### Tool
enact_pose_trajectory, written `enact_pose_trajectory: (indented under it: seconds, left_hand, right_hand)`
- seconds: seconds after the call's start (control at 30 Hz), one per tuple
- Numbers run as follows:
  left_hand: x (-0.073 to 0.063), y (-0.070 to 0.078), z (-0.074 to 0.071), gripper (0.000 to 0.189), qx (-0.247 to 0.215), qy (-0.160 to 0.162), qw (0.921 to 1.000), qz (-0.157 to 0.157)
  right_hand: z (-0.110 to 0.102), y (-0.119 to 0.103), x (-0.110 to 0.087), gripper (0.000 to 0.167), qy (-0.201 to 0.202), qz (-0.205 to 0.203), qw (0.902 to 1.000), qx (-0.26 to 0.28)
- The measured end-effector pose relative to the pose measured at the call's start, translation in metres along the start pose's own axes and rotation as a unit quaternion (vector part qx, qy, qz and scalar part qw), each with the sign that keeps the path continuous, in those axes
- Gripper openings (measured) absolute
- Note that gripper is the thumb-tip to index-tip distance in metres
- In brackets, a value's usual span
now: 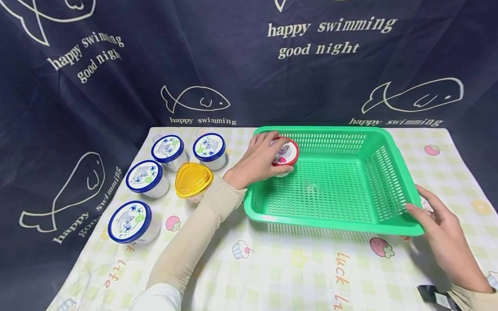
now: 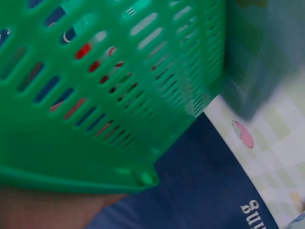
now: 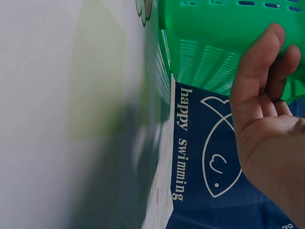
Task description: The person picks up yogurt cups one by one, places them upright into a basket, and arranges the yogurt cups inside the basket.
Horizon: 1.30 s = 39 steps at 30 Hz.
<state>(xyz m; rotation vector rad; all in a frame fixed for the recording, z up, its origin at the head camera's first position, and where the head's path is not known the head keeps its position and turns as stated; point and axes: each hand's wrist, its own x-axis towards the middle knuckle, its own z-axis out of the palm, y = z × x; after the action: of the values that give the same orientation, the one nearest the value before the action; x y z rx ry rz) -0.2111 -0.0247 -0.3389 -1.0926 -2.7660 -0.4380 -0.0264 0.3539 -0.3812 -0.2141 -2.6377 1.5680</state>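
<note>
My left hand (image 1: 258, 160) reaches over the left end of a green basket (image 1: 393, 147) and grips a round tub with a red lid (image 1: 287, 152), fingers across the far side and thumb at the near side. In the left wrist view, bits of red show through the slots of the basket (image 2: 114, 157), and part of the left hand (image 2: 47, 210) is at the bottom edge. My right hand (image 1: 447, 237) holds the basket's right rim, thumb on top. In the right wrist view, the right hand's fingers (image 3: 259, 57) curl against the basket's outer wall.
Left of the basket stand several tubs with blue lids (image 1: 143, 176) and one with a yellow lid (image 1: 193, 179), close to my left forearm. A patterned cloth (image 1: 272, 268) covers the table. Behind hangs a dark blue curtain (image 1: 249, 65). A black strap (image 1: 432, 296) lies near my right wrist.
</note>
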Motion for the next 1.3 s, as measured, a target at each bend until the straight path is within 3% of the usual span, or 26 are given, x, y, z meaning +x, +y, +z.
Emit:
enact_pose_trajectory:
  seconds: [0.23,0.63,0.97,1.3]
  left_hand:
    - [-0.010,0.008,-0.014,0.068,0.014,0.005,0.9999,0.000]
    - [-0.034,0.024,-0.036,0.064,0.042,-0.013,0.9988,-0.022]
    - [-0.070,0.020,-0.044,0.060,0.066,0.005,0.9977,-0.018]
    - [-0.108,0.011,-0.046,0.057,0.069,0.015,0.9968,-0.040]
  right_hand:
    - [0.001,-0.001,0.001,0.057,0.007,0.003,1.0000,-0.004]
    - [0.001,0.000,0.003,0.055,0.008,0.004,0.9999,0.011]
    - [0.003,-0.002,0.005,0.055,0.007,0.000,1.0000,-0.001]
    - [0.003,-0.001,0.004,0.056,0.011,0.006,0.9999,0.004]
